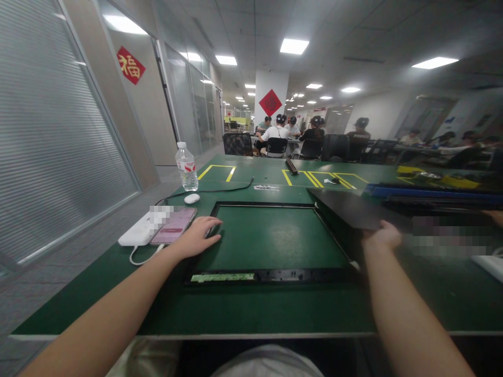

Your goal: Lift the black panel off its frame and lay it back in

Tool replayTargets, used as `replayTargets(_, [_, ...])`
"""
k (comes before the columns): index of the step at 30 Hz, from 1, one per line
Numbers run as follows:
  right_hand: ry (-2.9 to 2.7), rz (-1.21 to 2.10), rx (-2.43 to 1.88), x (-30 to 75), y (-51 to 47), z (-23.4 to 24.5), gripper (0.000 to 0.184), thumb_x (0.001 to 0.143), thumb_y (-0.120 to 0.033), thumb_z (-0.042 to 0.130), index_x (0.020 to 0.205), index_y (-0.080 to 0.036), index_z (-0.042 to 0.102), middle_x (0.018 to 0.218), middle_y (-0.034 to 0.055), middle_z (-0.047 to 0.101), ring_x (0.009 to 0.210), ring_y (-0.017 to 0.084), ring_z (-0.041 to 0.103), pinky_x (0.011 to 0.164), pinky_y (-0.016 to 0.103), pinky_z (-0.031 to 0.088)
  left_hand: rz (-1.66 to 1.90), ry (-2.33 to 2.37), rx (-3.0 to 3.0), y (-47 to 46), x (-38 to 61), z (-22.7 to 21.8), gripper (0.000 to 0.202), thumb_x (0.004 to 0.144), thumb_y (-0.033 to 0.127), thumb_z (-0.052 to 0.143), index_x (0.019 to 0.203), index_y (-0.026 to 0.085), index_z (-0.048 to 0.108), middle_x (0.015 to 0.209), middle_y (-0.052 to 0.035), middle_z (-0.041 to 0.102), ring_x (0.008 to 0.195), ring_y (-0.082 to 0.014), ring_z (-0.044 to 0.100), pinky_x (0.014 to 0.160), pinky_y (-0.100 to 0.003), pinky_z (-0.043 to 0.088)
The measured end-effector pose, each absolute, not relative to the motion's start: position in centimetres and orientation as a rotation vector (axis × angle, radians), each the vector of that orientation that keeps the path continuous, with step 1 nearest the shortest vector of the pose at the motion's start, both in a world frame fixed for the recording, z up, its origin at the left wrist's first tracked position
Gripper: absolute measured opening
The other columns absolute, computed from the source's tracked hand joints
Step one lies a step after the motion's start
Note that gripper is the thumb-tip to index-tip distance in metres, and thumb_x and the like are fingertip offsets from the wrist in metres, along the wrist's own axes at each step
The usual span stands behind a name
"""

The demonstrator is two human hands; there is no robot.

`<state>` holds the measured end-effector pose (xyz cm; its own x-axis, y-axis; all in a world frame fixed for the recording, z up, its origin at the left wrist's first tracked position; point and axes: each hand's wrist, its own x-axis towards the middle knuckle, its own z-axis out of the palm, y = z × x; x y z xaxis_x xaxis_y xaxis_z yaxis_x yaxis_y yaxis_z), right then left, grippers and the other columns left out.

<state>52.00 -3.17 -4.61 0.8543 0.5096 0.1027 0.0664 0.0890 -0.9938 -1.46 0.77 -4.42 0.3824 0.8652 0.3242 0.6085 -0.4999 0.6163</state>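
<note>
A thin black rectangular frame (302, 275), like a monitor bezel, lies flat on the green table with bare tabletop showing through it. A green strip (222, 277) runs along the left part of its near side. My left hand (199, 236) rests at the frame's left side, fingers stretched out and thumb apart. On the right, my right hand (380, 238) grips the near edge of a dark flat panel (349, 207). This panel is tilted over the frame's right side and blurred by motion. The fingers beneath it are mostly hidden.
Left of the frame are a phone (175, 226), a white power bank (137, 230), a white oval case (192, 199) and a water bottle (187, 167). A black cable (220, 190) crosses behind. Dark panels and a blue edge (432, 192) lie right. People (277, 133) sit farther back.
</note>
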Motion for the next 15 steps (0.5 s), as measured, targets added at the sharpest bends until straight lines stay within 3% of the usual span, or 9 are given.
replayTargets(5, [0.085, 0.467, -1.055, 52.9, -2.7, -5.6, 0.028, 0.071, -0.015, 0.049, 0.097, -0.024, 0.057, 0.1, 0.0048, 0.072, 0.087, 0.02, 0.072, 0.076, 0.037, 0.064, 0.614, 1.334, 2.512, 0.8, -1.5, -4.4, 0.054, 0.084, 0.053, 0.06, 0.123, 0.018, 0.07, 0.133, -0.018, 0.066, 0.129, -0.0378, 0.055, 0.113, -0.054, 0.038])
replayTargets(15, [0.218, 0.719, -1.067, 54.2, -3.5, -6.5, 0.035, 0.07, -0.005, 0.045, 0.097, -0.025, 0.056, 0.112, 0.0048, 0.07, 0.08, 0.015, 0.073, 0.072, 0.037, 0.064, 0.566, 1.317, 2.579, 1.0, -1.6, -4.7, 0.052, 0.086, 0.051, 0.06, 0.123, 0.018, 0.071, 0.134, -0.0174, 0.067, 0.13, -0.0382, 0.052, 0.112, -0.056, 0.036])
